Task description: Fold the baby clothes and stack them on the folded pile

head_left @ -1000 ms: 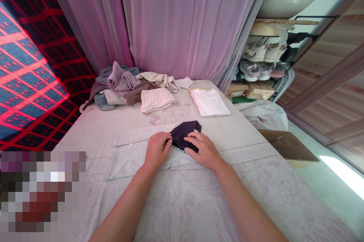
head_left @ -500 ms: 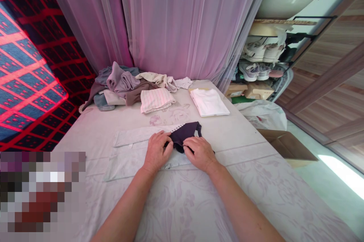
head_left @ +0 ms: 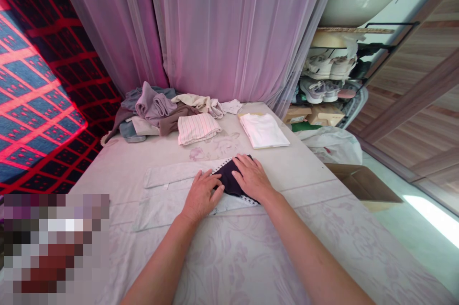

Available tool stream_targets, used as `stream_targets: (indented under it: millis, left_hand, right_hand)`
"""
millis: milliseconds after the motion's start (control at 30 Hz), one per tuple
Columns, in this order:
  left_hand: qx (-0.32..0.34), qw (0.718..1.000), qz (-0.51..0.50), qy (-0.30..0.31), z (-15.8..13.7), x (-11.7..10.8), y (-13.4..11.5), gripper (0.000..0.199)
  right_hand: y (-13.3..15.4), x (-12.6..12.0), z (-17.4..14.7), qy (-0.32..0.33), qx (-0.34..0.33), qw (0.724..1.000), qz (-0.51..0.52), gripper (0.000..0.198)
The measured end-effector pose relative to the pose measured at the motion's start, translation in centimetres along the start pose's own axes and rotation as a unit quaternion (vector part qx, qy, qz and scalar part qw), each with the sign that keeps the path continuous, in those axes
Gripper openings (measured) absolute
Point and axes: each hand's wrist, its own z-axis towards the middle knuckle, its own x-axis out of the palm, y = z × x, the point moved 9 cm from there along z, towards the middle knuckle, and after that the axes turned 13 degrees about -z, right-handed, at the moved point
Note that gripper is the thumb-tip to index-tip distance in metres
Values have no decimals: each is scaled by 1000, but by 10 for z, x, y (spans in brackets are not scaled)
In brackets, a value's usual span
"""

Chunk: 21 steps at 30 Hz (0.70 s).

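Note:
A dark pair of underpants (head_left: 231, 178) with white-dotted trim lies spread on top of pale trousers (head_left: 167, 200), whose legs point left. My left hand (head_left: 201, 196) rests at the left edge of the underpants, its fingers loosely apart, partly over the trousers. Flat on the right part of the underpants lies my right hand (head_left: 253, 177), fingers stretched out, hiding that side of the cloth. Neither hand grips anything.
A striped folded garment (head_left: 199, 129) lies beyond the trousers, before a heap of clothes (head_left: 154, 106). A folded white garment (head_left: 264, 130) sits at the right. An open cardboard box (head_left: 355, 183) and a shoe rack (head_left: 330, 78) stand beyond the bed's right edge.
My right hand has moved up and flattened onto the underpants, which now lie more spread out, with trim showing at the lower right. My left hand has loosened its fingers.

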Motion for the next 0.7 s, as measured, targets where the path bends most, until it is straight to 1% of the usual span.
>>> stream_targets:
  millis: [100, 167, 267, 333, 400, 467, 533, 567, 633, 700]
  left_hand:
    - [-6, 1000, -15, -19, 0, -4, 2, 24]
    - [-8, 998, -36, -43, 0, -7, 4, 23]
    - [-9, 992, -91, -88, 0, -10, 12, 19]
    - [-20, 981, -141, -134, -1, -14, 22, 19]
    - [-42, 969, -168, -174, -4, -22, 34, 21]
    - [-64, 969, -138, -197, -7, -35, 42, 23]
    - [-79, 974, -58, -204, -12, -54, 46, 23]
    - [-86, 976, -10, -201, -16, -65, 48, 23]
    - [-105, 976, 83, -174, -22, -85, 54, 23]
    - [-132, 970, 154, -134, -31, -99, 64, 24]
  right_hand:
    - [-7, 26, 10, 89, 12, 995, -36, 57]
    - [-13, 35, 11, 111, 20, 993, -44, 58]
    - [-13, 31, 11, 99, 26, 994, -48, 57]
    - [-5, 19, 9, 74, 28, 996, -41, 54]
    - [11, 3, 6, 36, 13, 999, -19, 51]
    - [35, -9, 2, 4, -32, 999, 18, 48]
    - [57, -14, -4, -17, -76, 996, 53, 44]
    - [64, -15, -6, -24, -83, 994, 64, 42]
    - [70, -12, -7, -30, -69, 994, 75, 39]
    - [70, -7, -6, -28, -44, 996, 73, 37]
